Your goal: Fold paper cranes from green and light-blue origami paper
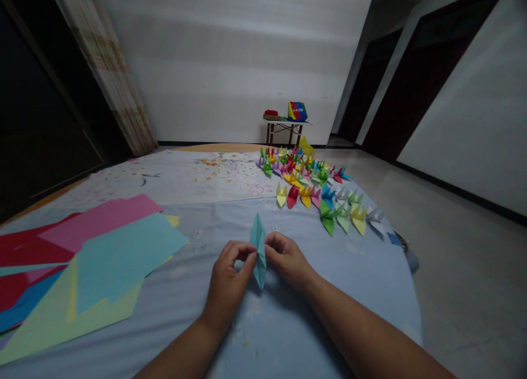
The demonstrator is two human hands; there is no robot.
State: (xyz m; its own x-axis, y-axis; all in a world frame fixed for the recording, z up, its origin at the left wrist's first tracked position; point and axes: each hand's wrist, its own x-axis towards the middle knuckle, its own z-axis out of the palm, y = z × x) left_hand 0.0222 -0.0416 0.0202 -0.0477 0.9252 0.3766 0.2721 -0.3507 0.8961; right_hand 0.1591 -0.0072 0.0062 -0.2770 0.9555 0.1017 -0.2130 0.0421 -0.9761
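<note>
A light blue piece of folded origami paper (pixel 258 237) stands upright between my hands, a long narrow diamond with pointed top and bottom. My left hand (pixel 235 266) pinches its left side between thumb and fingers. On the opposite edge, my right hand (pixel 288 258) grips it with thumb and curled fingers. To the right, several finished paper cranes (pixel 305 197) in many colours stand in rows. Loose sheets of coloured paper (pixel 127 253) lie overlapping at the left, with a light blue one on top.
A pale flowered tablecloth (pixel 197 214) covers the round table. Beyond it, a small folding table (pixel 288 122) by the wall bears a multicoloured box (pixel 297 111) and a red item. A curtain (pixel 107 66) hangs at the left; dark doors (pixel 428 66) are at the right.
</note>
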